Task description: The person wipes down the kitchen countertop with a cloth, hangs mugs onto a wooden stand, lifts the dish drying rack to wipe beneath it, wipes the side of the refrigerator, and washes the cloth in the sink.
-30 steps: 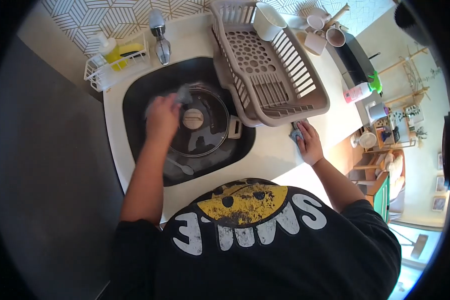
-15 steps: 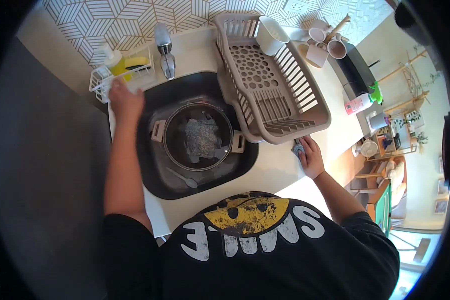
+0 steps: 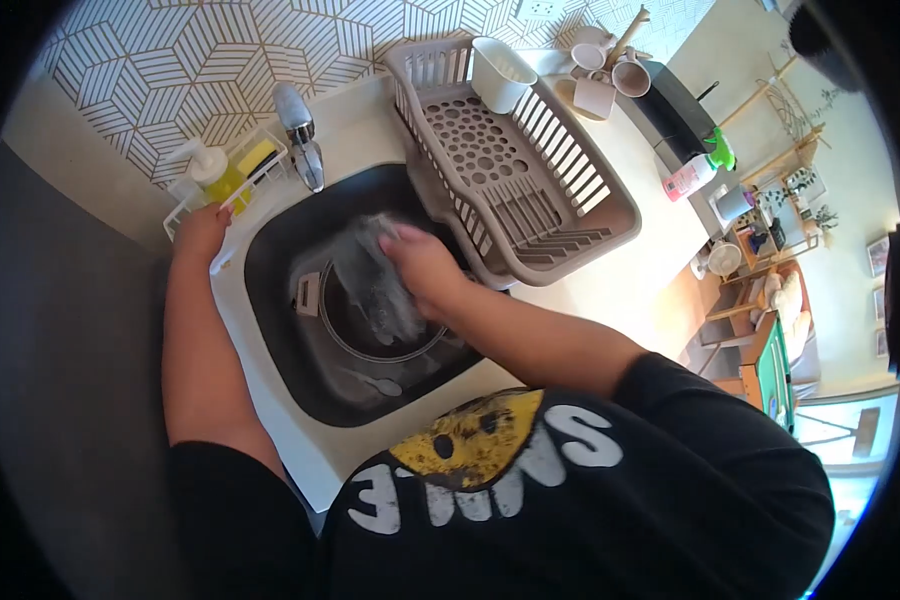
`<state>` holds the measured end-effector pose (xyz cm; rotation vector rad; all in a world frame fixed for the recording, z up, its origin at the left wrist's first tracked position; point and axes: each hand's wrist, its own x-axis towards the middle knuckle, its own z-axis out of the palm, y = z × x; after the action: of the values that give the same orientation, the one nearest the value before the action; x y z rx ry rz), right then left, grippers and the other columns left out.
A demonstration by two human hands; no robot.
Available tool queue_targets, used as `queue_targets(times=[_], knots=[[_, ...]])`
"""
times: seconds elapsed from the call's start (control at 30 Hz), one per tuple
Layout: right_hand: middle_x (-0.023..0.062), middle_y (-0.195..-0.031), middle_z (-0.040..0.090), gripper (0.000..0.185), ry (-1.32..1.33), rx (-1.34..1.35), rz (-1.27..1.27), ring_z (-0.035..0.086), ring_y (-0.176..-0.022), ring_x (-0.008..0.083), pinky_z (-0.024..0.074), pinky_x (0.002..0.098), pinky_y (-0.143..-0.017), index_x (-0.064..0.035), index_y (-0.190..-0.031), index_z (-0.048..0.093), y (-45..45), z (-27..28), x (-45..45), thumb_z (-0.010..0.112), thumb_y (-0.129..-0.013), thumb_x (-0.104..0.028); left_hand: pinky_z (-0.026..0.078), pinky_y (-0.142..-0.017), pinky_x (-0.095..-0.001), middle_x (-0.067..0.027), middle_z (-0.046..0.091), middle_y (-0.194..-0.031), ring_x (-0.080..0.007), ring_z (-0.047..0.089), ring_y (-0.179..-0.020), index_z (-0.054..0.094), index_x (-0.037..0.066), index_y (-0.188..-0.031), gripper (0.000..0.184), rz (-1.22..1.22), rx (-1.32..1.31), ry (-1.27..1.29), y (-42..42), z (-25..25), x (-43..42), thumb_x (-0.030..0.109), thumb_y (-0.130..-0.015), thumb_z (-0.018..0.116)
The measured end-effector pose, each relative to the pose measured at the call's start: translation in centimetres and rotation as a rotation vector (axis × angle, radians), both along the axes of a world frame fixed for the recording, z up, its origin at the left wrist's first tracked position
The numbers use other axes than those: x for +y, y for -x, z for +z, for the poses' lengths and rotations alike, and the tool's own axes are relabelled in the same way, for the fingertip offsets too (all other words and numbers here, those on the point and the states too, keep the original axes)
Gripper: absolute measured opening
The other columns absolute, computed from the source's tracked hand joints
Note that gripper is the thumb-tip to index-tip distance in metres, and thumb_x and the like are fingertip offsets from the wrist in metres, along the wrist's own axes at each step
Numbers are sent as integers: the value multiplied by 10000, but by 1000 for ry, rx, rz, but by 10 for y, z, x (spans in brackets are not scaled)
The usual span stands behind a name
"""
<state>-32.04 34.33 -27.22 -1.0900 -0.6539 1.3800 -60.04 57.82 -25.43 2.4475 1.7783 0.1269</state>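
Note:
My left hand [image 3: 202,229] is at the far left, its fingers closed on the near edge of the white caddy [image 3: 182,208]. Above the sink, my right hand [image 3: 420,262] grips a wet grey cloth [image 3: 370,282], blurred by motion. Under the cloth, a dark round pot or lid [image 3: 345,335] with a beige handle [image 3: 308,294] lies in the black sink [image 3: 270,255]; its far side is hidden by my hand and the cloth. A spoon [image 3: 382,385] rests near the sink's front wall.
A faucet [image 3: 298,140] stands behind the sink. The caddy holds a yellow soap bottle [image 3: 215,172] and a sponge [image 3: 256,157]. Right of the sink is a taupe dish rack [image 3: 625,222] with a white container [image 3: 500,77]. Mugs [image 3: 630,76] and a spray bottle [image 3: 692,178] stand farther right.
My right hand has moved left from the counter and taken hold of the cloth that lay on the pot. My left hand has let go of that cloth and moved to the caddy.

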Motion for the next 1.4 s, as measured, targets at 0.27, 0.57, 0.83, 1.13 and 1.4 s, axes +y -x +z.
queue_targets(times=[0.27,0.57,0.83,1.13,1.4], knots=[[170,-1337,533,440,-229,-1154,-751,518,-1204,337,425,453,-1007,-19,-1270,586,-8,-20,194,635,-911,-269,488,-793,-527,-200,687,-961,-408,646,-927,695,98,-968,382,216,-109,-11,-29,26,-80,398,-989,459],[191,-1519,322,634,224,-1515,-129,229,-1444,375,215,516,-1162,-87,-1448,424,-29,-57,254,564,-927,-420,489,-730,-530,-204,680,-860,-412,656,-835,669,66,-937,305,336,-175,4,-40,29,-176,299,-992,481],[132,-1467,404,493,-38,-1759,-102,195,-1452,349,213,568,-1120,-129,-1359,555,-10,-57,235,520,-948,-399,497,-682,-506,-182,668,-795,-392,656,-765,671,60,-911,236,312,-132,78,-42,25,-234,237,-965,525],[122,-1212,578,327,-251,-1781,-70,428,-1257,316,355,452,-1018,-44,-1133,655,30,-73,183,554,-885,-234,511,-648,-479,-163,661,-781,-361,666,-737,688,72,-951,213,346,-125,27,-37,30,-318,220,-963,535],[190,-1162,583,277,-427,-1888,223,530,-1121,332,433,458,-976,14,-1060,639,84,-61,188,532,-870,-157,504,-632,-475,-155,644,-767,-363,651,-706,683,84,-959,200,396,-202,104,-32,31,-361,213,-962,531]])
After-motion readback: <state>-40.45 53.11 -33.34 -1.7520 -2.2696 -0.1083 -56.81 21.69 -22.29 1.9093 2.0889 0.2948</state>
